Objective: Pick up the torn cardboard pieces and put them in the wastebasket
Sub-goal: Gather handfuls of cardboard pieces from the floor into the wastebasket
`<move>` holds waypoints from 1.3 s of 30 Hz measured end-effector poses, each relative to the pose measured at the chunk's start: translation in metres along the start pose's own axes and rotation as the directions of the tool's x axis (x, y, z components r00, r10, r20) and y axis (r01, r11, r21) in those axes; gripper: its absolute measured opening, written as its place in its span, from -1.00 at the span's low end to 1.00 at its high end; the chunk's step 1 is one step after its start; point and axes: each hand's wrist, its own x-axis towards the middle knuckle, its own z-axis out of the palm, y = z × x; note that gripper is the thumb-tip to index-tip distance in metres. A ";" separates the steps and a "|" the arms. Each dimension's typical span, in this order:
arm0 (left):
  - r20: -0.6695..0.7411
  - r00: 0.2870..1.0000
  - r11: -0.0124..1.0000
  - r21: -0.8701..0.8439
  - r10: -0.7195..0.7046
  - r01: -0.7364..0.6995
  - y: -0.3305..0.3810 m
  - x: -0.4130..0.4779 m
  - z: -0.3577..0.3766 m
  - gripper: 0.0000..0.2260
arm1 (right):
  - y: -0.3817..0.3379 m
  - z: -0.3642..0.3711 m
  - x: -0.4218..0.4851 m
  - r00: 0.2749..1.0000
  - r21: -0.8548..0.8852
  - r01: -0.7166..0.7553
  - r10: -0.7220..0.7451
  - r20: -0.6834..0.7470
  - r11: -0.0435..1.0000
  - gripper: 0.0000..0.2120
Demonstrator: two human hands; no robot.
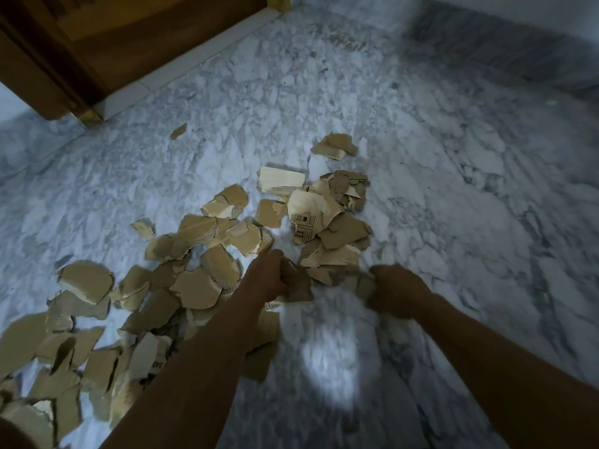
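Observation:
Several torn brown cardboard pieces (pixel 194 286) lie scattered over the marble floor, from the lower left up to the middle. One piece with black print (pixel 306 222) lies near the centre. My left hand (pixel 269 277) grips a bunch of cardboard scraps (pixel 296 281) just above the floor. My right hand (pixel 393 293) curls its fingers round another cardboard scrap (pixel 364 283) at the near edge of the pile. No wastebasket is in view.
A brown wooden door and frame (pixel 97 43) stand at the top left behind a pale threshold strip (pixel 194 63). Grey-white marble floor (pixel 453 189) stretches to the right and ahead. A small stray scrap (pixel 178 131) lies near the door.

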 end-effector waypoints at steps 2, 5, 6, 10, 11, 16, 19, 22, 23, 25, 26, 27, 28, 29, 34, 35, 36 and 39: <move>0.020 1.000 1.000 0.006 -0.002 0.002 -0.001 0.005 0.000 -0.61 | -0.011 -0.037 0.012 1.000 0.136 0.025 -0.023 -0.015 0.990 -0.75; 0.097 0.995 0.998 0.068 0.007 -0.014 -0.007 0.013 0.002 -0.84 | -0.039 -0.085 0.051 0.988 0.204 0.113 -0.087 -0.130 0.973 -0.62; 0.106 0.994 0.996 0.086 0.022 -0.031 -0.011 0.015 0.003 -0.85 | -0.048 -0.093 0.070 0.976 0.191 0.156 -0.122 -0.180 0.969 -0.62; 0.066 0.994 0.995 0.048 0.087 -0.090 -0.024 0.020 0.012 -0.79 | -0.079 -0.088 0.135 0.972 0.070 0.143 -0.127 -0.197 0.987 -0.62; 0.051 0.994 0.995 0.026 0.097 -0.098 -0.026 0.019 0.015 -0.78 | -0.084 -0.078 0.143 0.978 0.023 0.123 -0.117 -0.171 0.992 -0.61; -0.004 0.992 0.992 0.028 0.126 -0.126 -0.030 0.011 0.023 -0.68 | -0.099 -0.042 0.137 0.940 -0.088 0.051 -0.078 -0.332 0.995 -0.49; -0.017 0.994 0.994 0.023 0.110 -0.110 -0.026 0.010 0.021 -0.71 | -0.096 -0.053 0.124 0.919 0.043 0.192 -0.165 -0.357 0.980 -0.43; -0.030 0.998 0.998 -0.002 0.064 -0.064 -0.022 0.005 0.017 -0.72 | -0.077 -0.082 0.104 0.930 0.337 0.255 -0.133 -0.344 0.906 -0.27; -0.020 0.999 0.999 -0.018 0.046 -0.046 -0.020 0.004 0.015 -0.73 | -0.067 -0.095 0.096 0.936 0.383 0.244 -0.112 -0.334 0.891 -0.24; 0.049 0.998 0.999 -0.046 0.025 -0.022 -0.016 0.004 0.008 -0.81 | -0.042 -0.123 0.076 0.965 0.373 0.148 -0.052 -0.257 0.916 -0.31; 0.099 0.995 0.999 -0.049 0.024 -0.020 -0.014 0.005 0.001 -0.87 | -0.026 -0.137 0.066 0.981 0.336 0.067 -0.001 -0.195 0.939 -0.40; 0.148 0.989 0.998 -0.063 0.016 -0.007 -0.014 0.007 -0.006 -0.84 | -0.009 -0.148 0.055 0.992 0.279 -0.019 0.053 -0.114 0.960 -0.47; 0.200 0.980 0.996 -0.085 0.000 0.018 -0.013 0.009 -0.014 -0.80 | 0.005 -0.157 0.046 0.993 0.184 -0.110 0.116 -0.027 0.977 -0.48; 0.244 0.970 0.993 -0.108 -0.012 0.039 -0.012 0.013 -0.025 -0.74 | 0.015 -0.164 0.037 0.984 0.066 -0.175 0.172 0.047 0.982 -0.43; 0.308 0.942 0.984 -0.153 0.131 -0.087 0.032 0.047 -0.067 -0.66 | 0.045 -0.119 0.022 0.948 -0.226 -0.223 0.266 0.177 0.948 -0.43; 0.296 0.940 0.983 -0.123 0.169 -0.138 0.048 0.056 -0.070 -0.67 | 0.047 -0.099 0.020 0.959 -0.203 -0.224 0.253 0.127 0.953 -0.47; 0.285 0.938 0.980 -0.079 0.200 -0.185 0.064 0.066 -0.068 -0.67 | 0.050 -0.079 0.019 0.969 -0.156 -0.228 0.241 0.064 0.961 -0.55; 0.240 0.946 0.974 0.013 0.216 -0.226 0.094 0.097 -0.048 -0.62 | 0.060 -0.038 0.015 0.971 0.045 -0.195 0.199 -0.130 0.980 -0.79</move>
